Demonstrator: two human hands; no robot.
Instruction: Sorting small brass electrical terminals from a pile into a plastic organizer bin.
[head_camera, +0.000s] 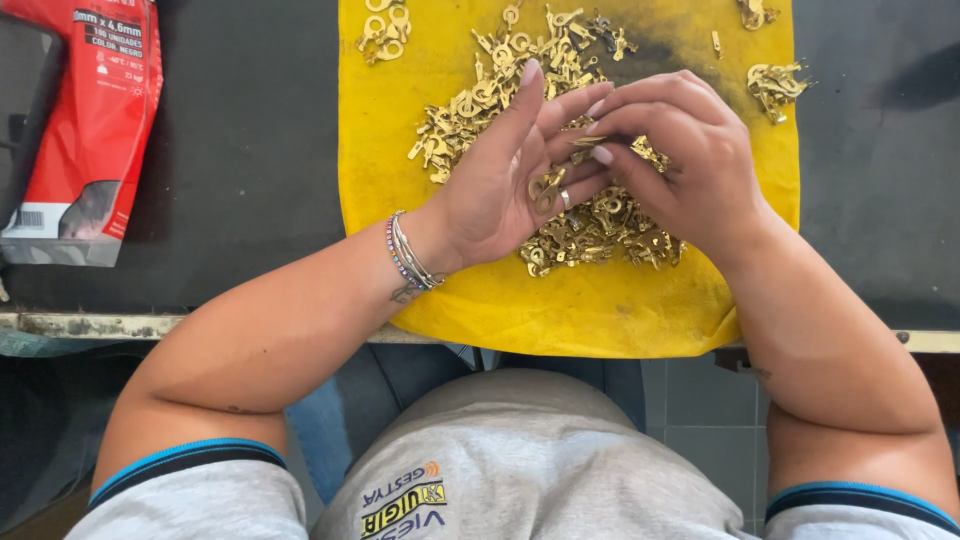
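Left hand (505, 180): centre of the frame, palm turned up and fingers spread loosely; a few small brass pieces rest in the palm, and a ring sits on one finger.
Right hand (675, 160): just right of centre, palm down, fingertips curled in against the left fingers; it seems to pinch a small brass piece at the tips, though the grip is partly hidden.
Brass terminals (600, 225): a loose heap of small ring-ended metal pieces, under and between both hands, running from top centre down to mid-frame.
Smaller clusters: one group (383, 30) at the top, left of the heap; another (775, 85) toward the upper right, well apart from the heap.
Yellow cloth (600, 310): spread under all the pieces, its lower edge hanging over the table rim.
Table (240, 150): dark surface, filling the upper half.
Red packet (95, 110): upper left, lying flat on the table.
Bracelets (408, 252): several thin bands on the left wrist.
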